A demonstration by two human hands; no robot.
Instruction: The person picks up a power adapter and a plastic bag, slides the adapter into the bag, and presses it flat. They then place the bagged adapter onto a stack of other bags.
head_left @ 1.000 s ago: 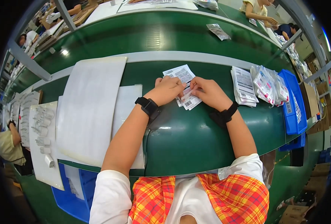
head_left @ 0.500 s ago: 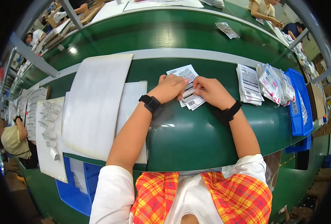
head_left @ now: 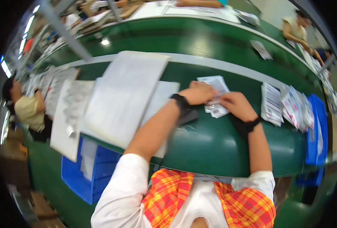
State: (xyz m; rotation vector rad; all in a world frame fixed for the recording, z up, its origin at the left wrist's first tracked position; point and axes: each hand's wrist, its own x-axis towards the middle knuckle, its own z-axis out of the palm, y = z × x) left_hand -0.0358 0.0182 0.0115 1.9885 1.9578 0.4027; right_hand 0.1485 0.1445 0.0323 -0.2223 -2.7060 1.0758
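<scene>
Left hand [head_left: 198,93], curled, grip unclear, is covering papers [head_left: 219,82] at their nine o'clock; right hand [head_left: 239,106] is pinching them, ideally lightly.

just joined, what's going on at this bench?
A person's left hand and right hand are close together on a few printed papers at a green bench. Blur hides the exact grip. To the right are a stack of printed sheets, some clear bagged packets and a blue bin; to the left, a large white board.
</scene>
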